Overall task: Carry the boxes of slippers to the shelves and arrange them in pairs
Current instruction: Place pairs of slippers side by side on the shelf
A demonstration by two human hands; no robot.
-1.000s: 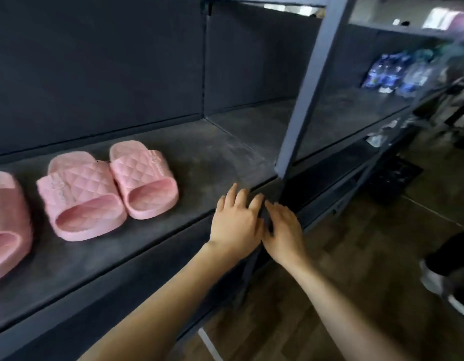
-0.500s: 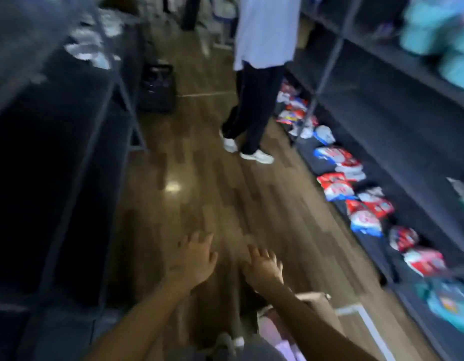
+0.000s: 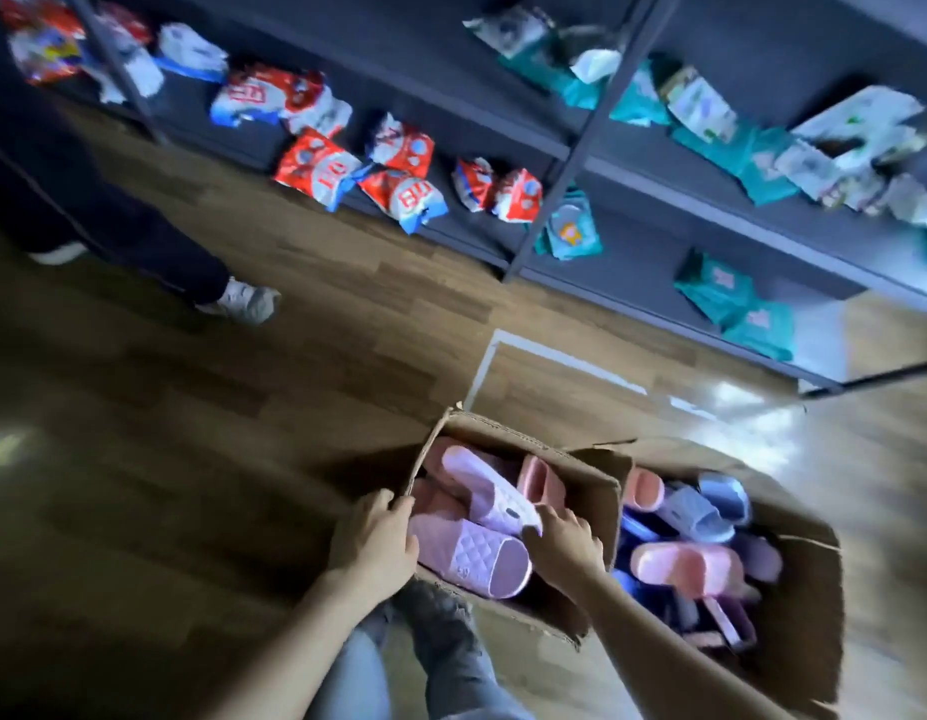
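Cardboard box (image 3: 596, 491) of pink and lilac slippers is being worked on the wooden floor (image 3: 191, 459), between both hands. Left hand (image 3: 375, 540): fingers are being curled over the box's left rim, beside a quilted lilac slipper (image 3: 471, 556). Right hand (image 3: 567, 537): bent fingers are being laid on a pale slipper (image 3: 487, 491) inside; a grip cannot be confirmed. Second box (image 3: 809, 589), full of blue and pink slippers, is sitting just right of the right hand. Judged early: neither box is being lifted yet; shelves (image 3: 658, 174) well beyond the hands are being occupied by packets only.
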